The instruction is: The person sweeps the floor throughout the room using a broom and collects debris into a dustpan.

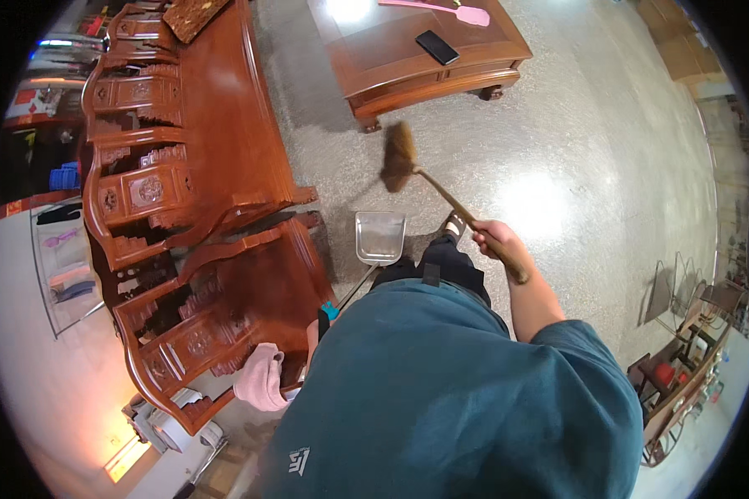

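Observation:
My right hand (498, 243) grips the wooden handle of a short broom (401, 158), whose brown bristle head is raised over the speckled floor ahead of me. A metal dustpan (379, 236) rests on the floor in front of my feet, its long thin handle (351, 293) running back to a blue grip at my left side. My left hand (312, 333) is mostly hidden behind my teal shirt, right at that grip; I cannot see whether the fingers close on it.
A carved red-brown wooden bench (216, 133) and matching armchair (241, 308) stand on the left, a pink cloth (262, 378) on the armchair. A low wooden table (424, 50) ahead bears a black phone (437, 46) and a pink swatter (441, 8). A small stand (682, 366) is at right.

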`<state>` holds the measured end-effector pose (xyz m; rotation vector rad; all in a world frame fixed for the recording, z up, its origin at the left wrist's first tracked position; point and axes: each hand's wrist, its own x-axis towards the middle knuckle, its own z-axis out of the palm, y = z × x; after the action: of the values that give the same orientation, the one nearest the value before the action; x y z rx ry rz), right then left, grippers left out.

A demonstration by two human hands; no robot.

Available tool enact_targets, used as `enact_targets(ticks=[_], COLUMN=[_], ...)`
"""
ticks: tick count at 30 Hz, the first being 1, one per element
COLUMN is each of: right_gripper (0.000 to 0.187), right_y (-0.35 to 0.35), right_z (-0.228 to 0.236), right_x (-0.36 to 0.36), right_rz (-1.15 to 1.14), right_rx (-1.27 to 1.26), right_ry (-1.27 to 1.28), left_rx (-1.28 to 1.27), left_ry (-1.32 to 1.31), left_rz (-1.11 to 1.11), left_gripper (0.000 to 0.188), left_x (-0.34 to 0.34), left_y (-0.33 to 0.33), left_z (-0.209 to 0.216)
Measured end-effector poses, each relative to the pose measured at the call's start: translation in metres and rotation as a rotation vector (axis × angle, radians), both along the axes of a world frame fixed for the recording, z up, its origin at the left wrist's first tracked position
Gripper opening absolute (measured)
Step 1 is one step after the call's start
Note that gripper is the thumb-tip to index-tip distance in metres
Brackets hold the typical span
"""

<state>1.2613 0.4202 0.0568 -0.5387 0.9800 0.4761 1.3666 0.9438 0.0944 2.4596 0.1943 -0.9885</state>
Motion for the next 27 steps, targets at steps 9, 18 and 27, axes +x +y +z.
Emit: enact_targets(ticks=[9,18,27], right_gripper=[0.023,0.016,0.032], right_y=[-0.072,-0.082,-0.106], right_z=[0.060,0.070,-0.062], right_x=[-0.076,-0.032,0.015], right_rz=[-0.064,0.044,0.220], right_rx=[-0.252,-0.023,-0.254], right_ry=[0.224,-0.085,-0.022], left_rx=[-0.197,-0.189,-0.201], left_ry=[0.097,0.038,0.066], left_rz=[0.215,0.211,0.111], left_gripper=[0.022,0.021,0.015], left_x=[0.015,0.020,0.070], left_y=[-0.119,-0.169,-0.207], left_z=[0.048,0.063,0.084])
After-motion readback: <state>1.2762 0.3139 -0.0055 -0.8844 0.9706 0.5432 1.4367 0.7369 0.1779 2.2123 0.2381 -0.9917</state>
